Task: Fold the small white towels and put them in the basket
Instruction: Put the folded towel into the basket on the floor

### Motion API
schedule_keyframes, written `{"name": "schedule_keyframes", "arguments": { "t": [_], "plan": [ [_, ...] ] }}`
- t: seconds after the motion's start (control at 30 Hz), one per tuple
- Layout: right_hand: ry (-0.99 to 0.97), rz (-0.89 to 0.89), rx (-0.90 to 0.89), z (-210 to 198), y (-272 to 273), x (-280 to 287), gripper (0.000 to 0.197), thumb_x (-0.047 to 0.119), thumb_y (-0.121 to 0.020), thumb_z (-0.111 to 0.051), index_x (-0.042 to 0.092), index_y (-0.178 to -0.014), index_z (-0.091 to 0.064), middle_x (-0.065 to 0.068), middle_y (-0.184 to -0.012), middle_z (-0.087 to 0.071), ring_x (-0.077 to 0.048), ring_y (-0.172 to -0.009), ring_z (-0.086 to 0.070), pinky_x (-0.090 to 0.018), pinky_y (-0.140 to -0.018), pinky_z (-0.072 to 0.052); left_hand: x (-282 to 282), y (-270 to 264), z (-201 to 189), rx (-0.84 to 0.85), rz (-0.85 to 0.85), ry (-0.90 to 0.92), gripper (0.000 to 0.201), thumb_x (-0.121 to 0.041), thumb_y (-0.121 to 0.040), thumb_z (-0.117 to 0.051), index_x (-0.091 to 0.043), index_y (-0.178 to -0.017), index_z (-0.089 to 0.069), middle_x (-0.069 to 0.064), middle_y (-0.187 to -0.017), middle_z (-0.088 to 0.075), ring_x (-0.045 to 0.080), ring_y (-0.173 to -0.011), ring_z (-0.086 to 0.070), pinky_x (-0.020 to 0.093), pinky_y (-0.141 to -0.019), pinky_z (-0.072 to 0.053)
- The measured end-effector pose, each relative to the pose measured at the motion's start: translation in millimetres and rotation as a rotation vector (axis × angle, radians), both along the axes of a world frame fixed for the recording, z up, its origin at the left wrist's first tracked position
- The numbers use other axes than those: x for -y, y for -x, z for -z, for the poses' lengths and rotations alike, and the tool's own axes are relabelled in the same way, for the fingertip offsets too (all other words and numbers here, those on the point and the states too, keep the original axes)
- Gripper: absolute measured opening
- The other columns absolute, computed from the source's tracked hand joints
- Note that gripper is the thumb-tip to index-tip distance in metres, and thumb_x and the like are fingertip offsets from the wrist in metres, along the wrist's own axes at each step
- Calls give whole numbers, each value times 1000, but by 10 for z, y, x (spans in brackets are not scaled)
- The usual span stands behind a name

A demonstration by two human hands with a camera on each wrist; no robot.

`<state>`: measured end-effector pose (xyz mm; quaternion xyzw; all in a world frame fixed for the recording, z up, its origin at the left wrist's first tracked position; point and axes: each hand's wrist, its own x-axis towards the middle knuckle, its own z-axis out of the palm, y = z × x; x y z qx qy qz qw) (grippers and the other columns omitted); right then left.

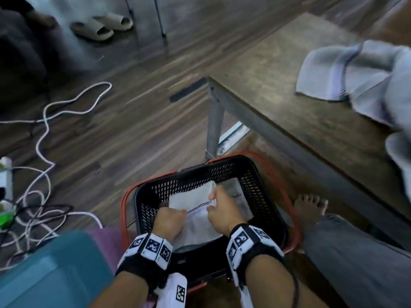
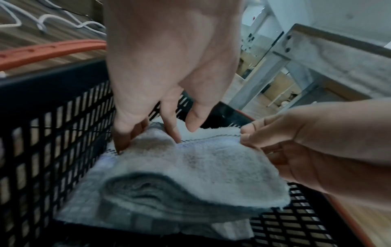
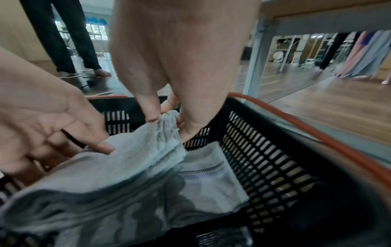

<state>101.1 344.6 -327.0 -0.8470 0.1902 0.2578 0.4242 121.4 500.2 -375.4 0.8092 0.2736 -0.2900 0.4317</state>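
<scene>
A folded white towel (image 1: 193, 202) with a dark stitched stripe hangs low inside the black mesh basket (image 1: 262, 174) with red handles, on the floor in front of me. My left hand (image 1: 173, 216) grips its left edge, fingers curled around the fold (image 2: 160, 133). My right hand (image 1: 213, 203) pinches the towel's right corner between thumb and fingers (image 3: 167, 117). The held towel (image 3: 127, 167) sags between both hands. Another folded white towel (image 3: 211, 175) lies flat on the basket's floor beneath it, against the right wall.
Crumpled white towels (image 1: 355, 78) lie on the wooden table (image 1: 278, 103) to the right of the basket. White cables (image 1: 44, 152) sprawl over the floor on the left. A teal box (image 1: 51, 274) sits near left; my bare foot (image 1: 311, 210) is beside the basket.
</scene>
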Motion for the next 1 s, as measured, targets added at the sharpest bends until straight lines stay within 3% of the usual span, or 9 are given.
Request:
{"name": "schedule_keyframes", "arguments": {
  "t": [0.07, 0.1, 0.2, 0.43, 0.7, 0.77, 0.83, 0.93, 1.0],
  "plan": [
    [-59, -21, -25, 132, -37, -123, 29, 1, -94, -47, 19, -117, -44, -3, -108, -55, -27, -103, -57, -34, -88, -48, -69, 11, 42, -23, -38, 1, 27, -16, -97, -51, 0, -108, -69, 14, -105, -71, 23, -87, -66, 28, -70, -48],
    [-94, -26, -34, 186, -43, -167, 36, -1, -92, -47, 18, -123, -46, -6, -117, -57, -28, -108, -58, -37, -94, -49, -109, 31, 117, -11, -16, -27, 24, -13, -97, -49, -1, -96, -70, 15, -96, -70, 27, -90, -66, 30, -71, -44],
    [-159, -65, -62, 347, 22, -176, 53, -3, -93, -47, 19, -141, -45, -11, -144, -49, -31, -122, -57, -41, -102, -50, -174, 24, 243, -38, 17, -126, 30, -9, -88, -59, -4, -59, -57, 15, -66, -53, 24, -68, -52, 32, -60, -33],
    [-75, -77, -206, 649, 173, -19, 38, 9, -96, -49, 14, -133, -55, -15, -140, -47, -35, -122, -55, -43, -104, -49, -162, -20, 345, -107, 58, -183, 23, -8, -86, -64, 4, -66, -61, 14, -61, -54, 24, -62, -52, 30, -61, -37],
    [-148, -126, -325, 705, 200, -114, 43, 21, -101, -50, 15, -143, -51, -13, -143, -56, -31, -124, -59, -35, -102, -50, -165, 40, 393, -73, 110, -222, 20, -12, -87, -65, -4, -70, -59, 13, -69, -55, 23, -68, -55, 30, -64, -40],
    [-131, -144, -302, 625, 169, -88, 38, 23, -100, -51, 16, -138, -55, -12, -140, -58, -31, -120, -61, -36, -101, -51, -130, 34, 338, -54, 108, -221, 16, -18, -89, -65, -3, -93, -69, 15, -92, -68, 28, -93, -65, 31, -81, -46],
    [-124, -143, -260, 479, 118, -32, 27, 21, -99, -51, 17, -123, -62, -13, -128, -63, -31, -113, -63, -36, -96, -52, -90, 12, 237, -24, 70, -222, 31, -21, -91, -63, -5, -118, -66, 14, -116, -67, 30, -110, -61, 33, -95, -45],
    [-118, -144, -166, 167, 30, 80, 19, 13, -96, -47, 20, -82, -58, -11, -103, -64, -27, -97, -61, -37, -93, -52, -15, -71, -8, 11, 67, -135, 22, -18, -92, -59, -4, -106, -67, 14, -100, -69, 31, -93, -64, 38, -89, -53],
    [-119, -170, -120, -95, -31, 163, 25, 12, -97, -46, 19, -76, -58, -11, -96, -61, -26, -95, -60, -41, -94, -51, 76, -149, -212, 15, 80, -10, 22, -14, -95, -56, 2, -103, -67, 14, -88, -66, 29, -78, -63, 39, -73, -56]
  ]
}}
